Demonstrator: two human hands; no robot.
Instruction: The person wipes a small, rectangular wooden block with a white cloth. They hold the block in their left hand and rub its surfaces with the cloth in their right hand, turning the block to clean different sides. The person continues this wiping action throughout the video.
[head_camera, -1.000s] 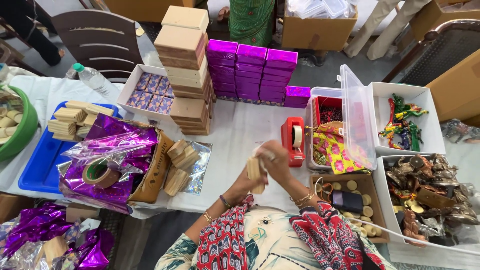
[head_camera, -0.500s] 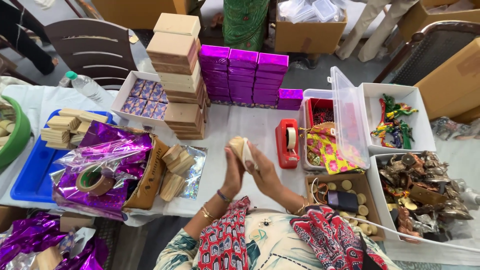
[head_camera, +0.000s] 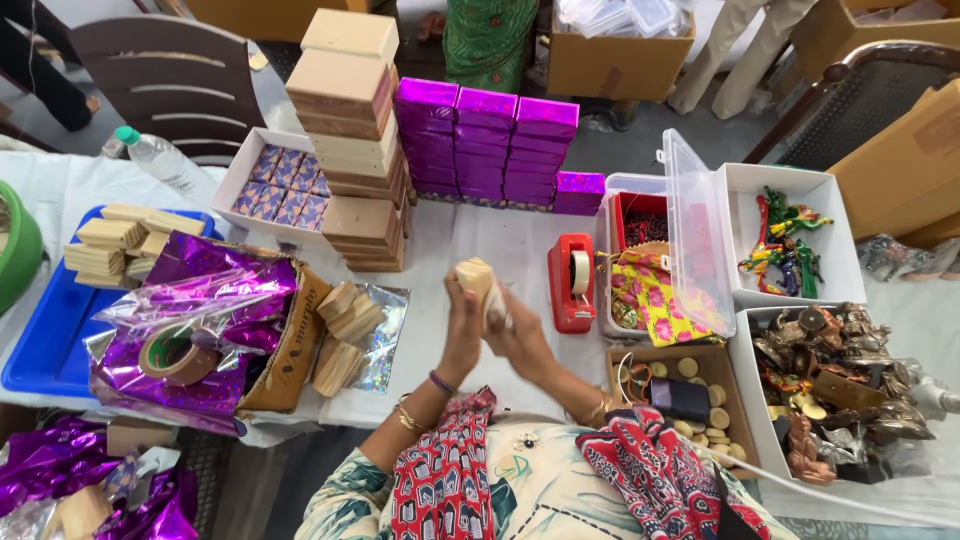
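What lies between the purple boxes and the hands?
In the head view, only bare white tablecloth lies between the purple boxes and the hands, which hold a small wooden block.

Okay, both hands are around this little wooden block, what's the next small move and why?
Probably lower the block to the bare table in front of you. The left hand and right hand clasp it raised above the cloth, and the red tape dispenser sits just to the right, within easy reach once one hand is free.

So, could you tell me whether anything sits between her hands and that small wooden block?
Nothing visible does: the left hand and right hand already clasp the wooden block between them, raised above the white table.
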